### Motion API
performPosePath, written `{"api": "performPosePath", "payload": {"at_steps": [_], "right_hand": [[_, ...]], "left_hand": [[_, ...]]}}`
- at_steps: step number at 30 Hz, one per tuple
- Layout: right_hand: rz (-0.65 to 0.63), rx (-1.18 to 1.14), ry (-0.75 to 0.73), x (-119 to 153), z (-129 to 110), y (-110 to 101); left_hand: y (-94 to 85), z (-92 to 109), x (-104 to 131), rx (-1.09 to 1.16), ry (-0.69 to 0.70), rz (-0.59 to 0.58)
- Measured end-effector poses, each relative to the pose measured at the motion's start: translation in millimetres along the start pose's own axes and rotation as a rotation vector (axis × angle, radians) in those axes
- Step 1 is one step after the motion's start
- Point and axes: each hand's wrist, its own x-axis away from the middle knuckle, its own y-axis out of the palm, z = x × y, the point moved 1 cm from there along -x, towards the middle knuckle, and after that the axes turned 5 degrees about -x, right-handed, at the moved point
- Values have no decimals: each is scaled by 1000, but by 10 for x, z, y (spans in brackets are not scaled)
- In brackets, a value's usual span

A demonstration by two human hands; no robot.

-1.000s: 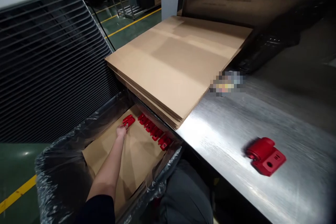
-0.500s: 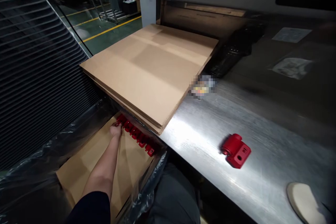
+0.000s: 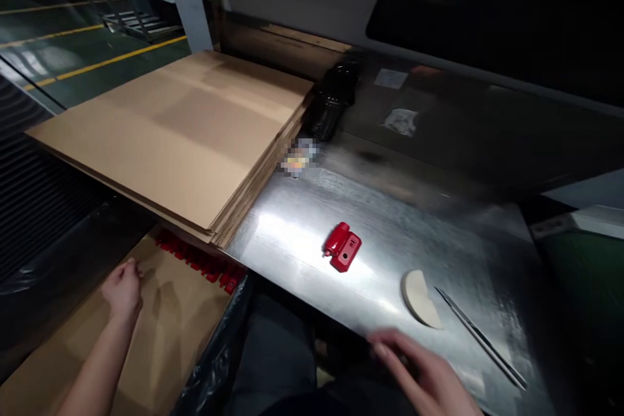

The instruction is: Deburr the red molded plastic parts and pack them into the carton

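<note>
My left hand (image 3: 124,287) is over the cardboard sheet (image 3: 160,338) in the plastic-lined box at the lower left. Its fingers are curled in and nothing shows in them. Just beyond it, a row of red plastic parts (image 3: 195,261) lies along the sheet's far edge. My right hand (image 3: 419,370) hangs over the front edge of the metal table, slightly blurred, thumb and fingers apart and holding nothing visible. Ahead of it on the table lie a single red plastic part (image 3: 344,247), a cream half-round pad (image 3: 420,299) and a thin metal tool (image 3: 480,337).
A stack of cardboard sheets (image 3: 180,136) sits on the left of the metal table (image 3: 302,273), overhanging the box. Black plastic wrap (image 3: 334,101) and a small plastic bag (image 3: 400,121) lie toward the back. Dark plastic lining (image 3: 219,344) rims the box near my legs.
My left hand has drawn back from the far end of the red row toward me. My right hand has come into view at the table edge. The view has turned right.
</note>
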Motion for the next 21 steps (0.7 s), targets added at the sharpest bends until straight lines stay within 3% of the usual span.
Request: {"api": "performPosePath", "payload": {"at_steps": [3,6,9,13,17,21], "right_hand": [[324,73,-142,-530,-420,-119],[333,175,-234,-1007,-619,-152],[303,166,-250,-1184,-677,-142],[333,103,-245,-833,-612,-70],[230,-195,-227,-92,-304,157],[274,-398,-163,543,88,423]], "left_hand": [[-356,252,457,150,24,-131],[-706,500,1107,235,145,-192],[-874,765,1828,259,234,-334],[-711,1148,2740,376,263,-692],[-485,1419,3532,719,115,-1218],[-501,1482,4082,751,-116,-1715]]}}
